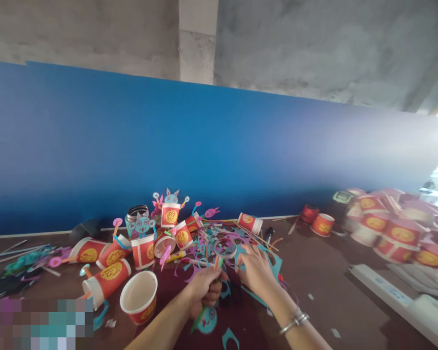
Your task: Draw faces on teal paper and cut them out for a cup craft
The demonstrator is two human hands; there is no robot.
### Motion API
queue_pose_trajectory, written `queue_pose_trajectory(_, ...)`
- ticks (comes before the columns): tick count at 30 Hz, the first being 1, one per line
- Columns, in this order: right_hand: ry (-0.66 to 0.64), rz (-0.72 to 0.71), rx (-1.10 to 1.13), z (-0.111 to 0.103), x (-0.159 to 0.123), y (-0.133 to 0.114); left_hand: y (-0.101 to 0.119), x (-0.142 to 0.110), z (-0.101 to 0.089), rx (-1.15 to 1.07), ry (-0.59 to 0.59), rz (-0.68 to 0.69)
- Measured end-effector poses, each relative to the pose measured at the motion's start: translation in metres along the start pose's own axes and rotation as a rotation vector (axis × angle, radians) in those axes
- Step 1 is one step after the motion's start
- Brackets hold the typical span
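Note:
My left hand (206, 289) is closed around a slim green stick (198, 321), perhaps a straw, whose ends show above and below the fist. A short orange piece beside its upper end also sticks out of the fist. Just below lies a round blue paper face (208, 322), partly covered by the stick. My right hand (254, 268), with a silver bracelet at the wrist, reaches over blue paper scraps (275, 262) with its fingers apart. Near those fingertips is a clear ring (225, 248), like a tape roll; whether they touch it I cannot tell.
Red paper cups (144, 253), several with paper faces and straw arms, crowd the left. An upright cup (138, 297) stands in front. Stacked cups (397, 228) and a white power strip (381, 287) are at right. A blue panel (204, 155) rises behind the table.

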State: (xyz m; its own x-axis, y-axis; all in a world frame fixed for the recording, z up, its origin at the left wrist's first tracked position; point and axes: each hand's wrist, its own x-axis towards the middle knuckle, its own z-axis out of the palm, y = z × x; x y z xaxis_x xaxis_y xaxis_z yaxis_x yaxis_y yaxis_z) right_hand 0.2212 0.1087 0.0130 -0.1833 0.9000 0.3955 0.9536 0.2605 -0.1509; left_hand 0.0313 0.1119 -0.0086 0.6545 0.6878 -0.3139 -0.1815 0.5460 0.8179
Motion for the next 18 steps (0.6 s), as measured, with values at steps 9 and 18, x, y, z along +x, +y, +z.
queue_pose_trajectory(9, 0.053, -0.027, -0.145, 0.012, -0.005, -0.009, 0.001, 0.002, -0.003, -0.053, 0.074, 0.067)
queue_pose_trajectory(18, 0.056, 0.033, -0.033, 0.012, -0.004, -0.011, 0.0, 0.004, -0.007, -0.111, 0.086, 0.073)
